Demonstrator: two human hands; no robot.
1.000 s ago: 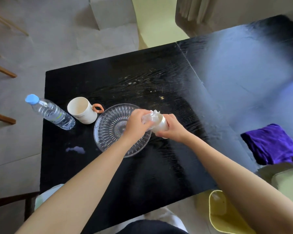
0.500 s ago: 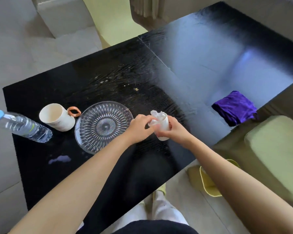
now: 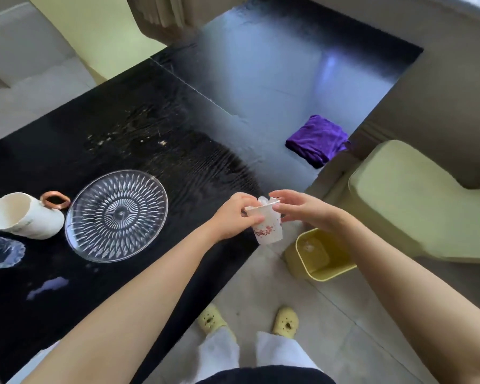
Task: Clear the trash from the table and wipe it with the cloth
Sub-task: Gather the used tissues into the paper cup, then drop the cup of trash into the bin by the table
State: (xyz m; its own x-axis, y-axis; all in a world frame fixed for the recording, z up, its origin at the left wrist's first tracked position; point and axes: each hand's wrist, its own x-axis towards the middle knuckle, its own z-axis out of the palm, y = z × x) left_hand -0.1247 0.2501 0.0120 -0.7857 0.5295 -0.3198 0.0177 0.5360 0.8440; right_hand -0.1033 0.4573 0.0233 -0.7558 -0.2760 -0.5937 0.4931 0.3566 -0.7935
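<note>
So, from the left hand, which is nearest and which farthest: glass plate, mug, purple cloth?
From the left hand:
1. Glass plate, just to its left.
2. Purple cloth, across the table, up and right.
3. Mug, beyond the plate, far left.

Water bottle (image 3: 0,250) cut off at left edge; bin (image 3: 320,268) contents perhaps paper.

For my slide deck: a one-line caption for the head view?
Both hands, left hand and right hand, hold a paper cup past the table edge, near the yellow bin.
</note>
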